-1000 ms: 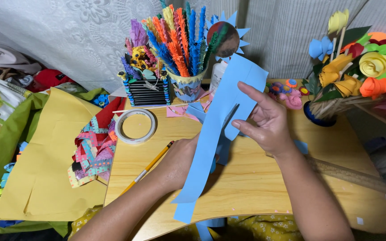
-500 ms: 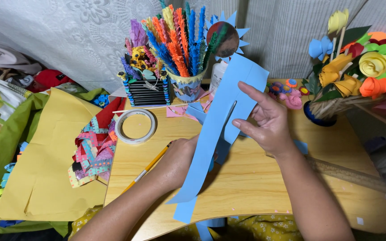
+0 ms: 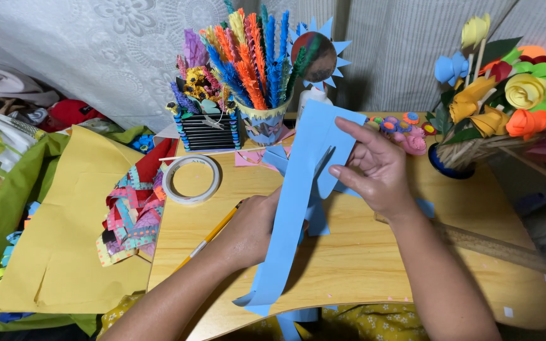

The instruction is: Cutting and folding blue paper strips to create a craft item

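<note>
I look down on a wooden tabletop (image 3: 361, 265) where both my hands hold a long strip of blue paper (image 3: 298, 208) above its middle. My left hand (image 3: 251, 227) has its fingers closed around the strip's lower half from behind, and my right hand (image 3: 377, 167) pinches the upper part, thumb in front and fingers curled at the paper's right edge. The strip's bottom end curls near the tabletop's front edge. A yellow pencil (image 3: 210, 237) lies just left of my left hand, and a roll of white tape (image 3: 191, 179) sits near the left edge. At the back edge stand a cup of bright paper sprigs (image 3: 260, 69) and a black striped box of paper flowers (image 3: 206, 129). A vase of paper roses (image 3: 507, 101) fills the back right corner. Off the left edge lie yellow paper (image 3: 64, 240) and woven coloured strips (image 3: 131, 218)
</note>
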